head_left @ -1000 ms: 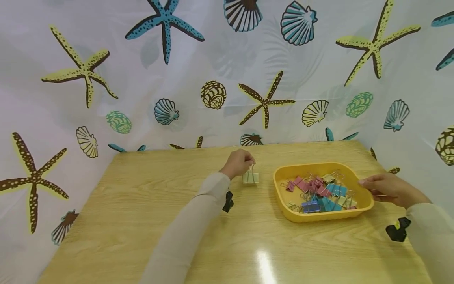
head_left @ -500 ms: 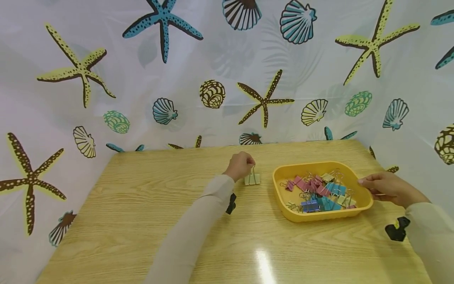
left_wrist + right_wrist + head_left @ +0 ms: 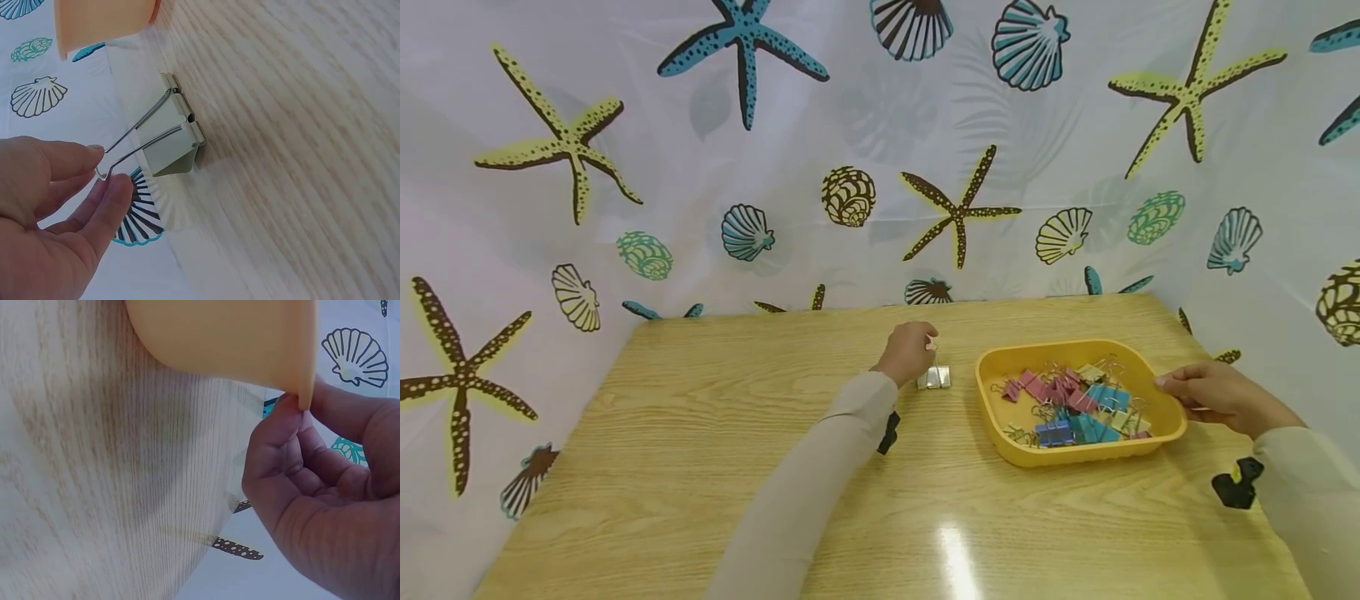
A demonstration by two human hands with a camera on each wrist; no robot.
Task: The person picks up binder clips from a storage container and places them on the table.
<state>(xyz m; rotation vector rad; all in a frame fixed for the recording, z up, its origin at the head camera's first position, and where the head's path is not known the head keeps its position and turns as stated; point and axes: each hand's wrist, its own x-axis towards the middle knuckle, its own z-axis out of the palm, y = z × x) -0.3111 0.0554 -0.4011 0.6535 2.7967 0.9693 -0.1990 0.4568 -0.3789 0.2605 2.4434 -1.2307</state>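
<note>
My left arm was stretched forward, and the fingertips of my left hand (image 3: pixel 907 350) were closed narrowly, holding the pale binder clip (image 3: pixel 170 150) by its wire. The body of this clip was just below these fingertips, its spine toward the table (image 3: pixel 737 433); whether it touched the wood, I could not tell. With bent fingers, my right hand (image 3: pixel 1232 398) pinched the rim of the yellow tray (image 3: pixel 1075 457), which lay leftward of them with coloured clips (image 3: pixel 1063 392) inside.
</note>
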